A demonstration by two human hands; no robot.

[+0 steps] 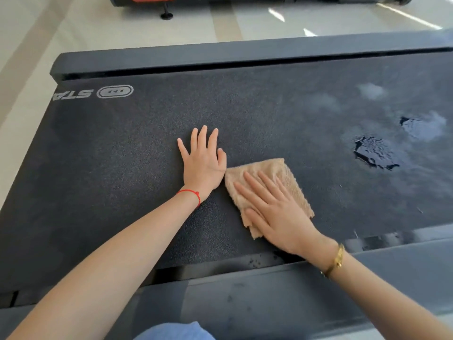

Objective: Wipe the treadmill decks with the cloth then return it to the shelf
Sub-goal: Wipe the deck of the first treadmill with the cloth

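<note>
A black textured treadmill deck point(122, 153) fills the view. On it lies a folded tan cloth point(272, 170), just right of centre. My right hand point(274, 212) presses flat on the cloth with its fingers spread, covering its near part. My left hand point(203, 160) rests flat on the bare belt, fingers apart, its thumb touching the cloth's left corner. Two wet puddles point(375, 153) and pale damp smears sit on the belt to the right.
Grey side rails run along the far edge point(220, 57) and the near edge point(294, 290) of the deck. Beyond lies a pale floor point(122, 28) with another machine's black base point(166, 11) at the top. A blue-clad knee point(174, 332) shows at the bottom.
</note>
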